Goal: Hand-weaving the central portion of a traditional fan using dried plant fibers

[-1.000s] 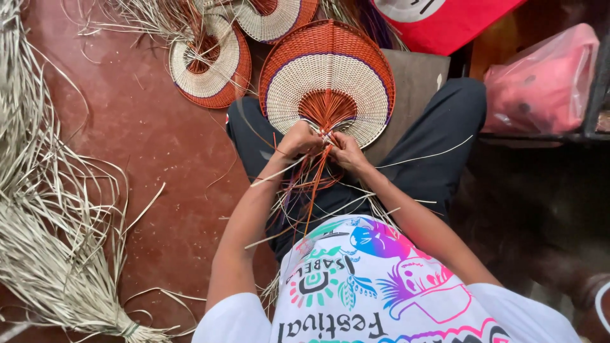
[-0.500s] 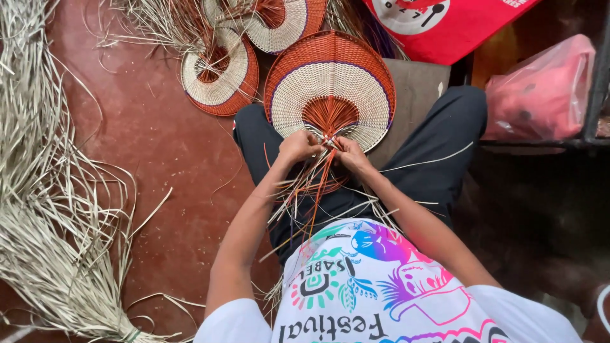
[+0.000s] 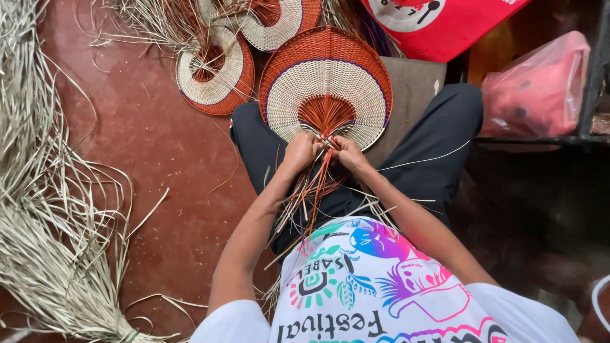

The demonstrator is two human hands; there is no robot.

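Both hands have drawn closer, left hand (image 3: 300, 151) and right hand (image 3: 346, 152) pinching loose strands (image 3: 312, 190) at the fan (image 3: 327, 86) base on my lap; binding them tight seems next.

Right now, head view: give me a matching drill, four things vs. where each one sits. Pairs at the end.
Things:
1. woven fan
2. bundle of pale straw
3. pink plastic bag
4. two smaller fans

Places:
A. far left, on the red floor
B. right, on a dark shelf
C. on the lap, its base gripped by the left hand and right hand
D. on the floor, up and left of the held fan

Pairs: 1-C, 2-A, 3-B, 4-D
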